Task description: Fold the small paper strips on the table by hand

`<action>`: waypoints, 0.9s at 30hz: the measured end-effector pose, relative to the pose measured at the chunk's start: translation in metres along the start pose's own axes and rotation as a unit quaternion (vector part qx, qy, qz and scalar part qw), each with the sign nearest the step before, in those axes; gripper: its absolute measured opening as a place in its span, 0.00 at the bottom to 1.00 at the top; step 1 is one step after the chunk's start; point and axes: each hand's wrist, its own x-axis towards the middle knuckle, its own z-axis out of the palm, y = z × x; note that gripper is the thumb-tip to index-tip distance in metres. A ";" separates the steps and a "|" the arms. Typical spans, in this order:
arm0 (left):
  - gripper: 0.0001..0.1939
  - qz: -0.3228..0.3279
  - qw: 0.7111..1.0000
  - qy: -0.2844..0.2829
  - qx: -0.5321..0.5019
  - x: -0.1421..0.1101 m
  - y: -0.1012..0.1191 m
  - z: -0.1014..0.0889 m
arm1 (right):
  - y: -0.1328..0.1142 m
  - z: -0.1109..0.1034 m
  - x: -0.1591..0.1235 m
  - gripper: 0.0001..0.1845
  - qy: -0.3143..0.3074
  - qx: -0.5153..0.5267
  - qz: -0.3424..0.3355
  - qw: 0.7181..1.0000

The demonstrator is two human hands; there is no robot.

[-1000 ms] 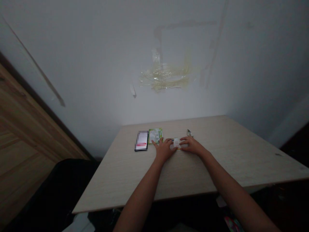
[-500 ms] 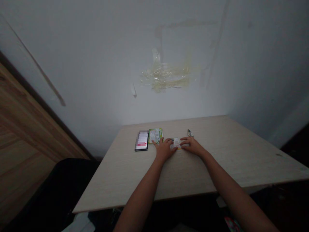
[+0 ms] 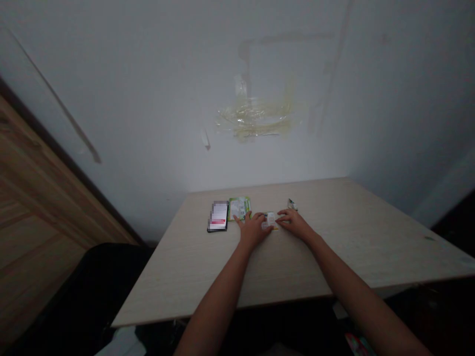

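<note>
A small flat printed piece, white with a yellow lower edge (image 3: 272,220), lies on the table between my hands; whether it is a card or a packet I cannot tell. My left hand (image 3: 253,229) rests on its left part, fingers spread. At its right edge is my right hand (image 3: 295,223), its thumb and fingertips close together and touching the piece. Just beyond my left fingertips lies a green-and-white printed packet or leaflet (image 3: 239,207). A phone with a lit screen (image 3: 218,216) lies flat to the left of it.
A small crumpled scrap (image 3: 292,203) lies beyond my right hand. The pale wooden table (image 3: 326,277) meets a wall (image 3: 148,99) bearing peeling clear tape (image 3: 256,118). Left of the table are a wooden panel (image 3: 33,198) and a dark object (image 3: 100,287).
My right fingertips have drawn closer together at the right edge of the printed piece. My left hand stays in place.
</note>
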 end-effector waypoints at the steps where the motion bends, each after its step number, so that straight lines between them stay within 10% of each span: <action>1: 0.23 -0.002 1.000 -0.005 0.002 0.000 0.000 -0.001 | -0.001 0.001 0.001 0.09 -0.001 -0.009 0.000 1.000; 27: 0.21 0.004 1.000 0.010 -0.019 0.002 -0.003 0.005 | -0.015 0.008 0.018 0.15 0.013 -0.150 0.052 0.987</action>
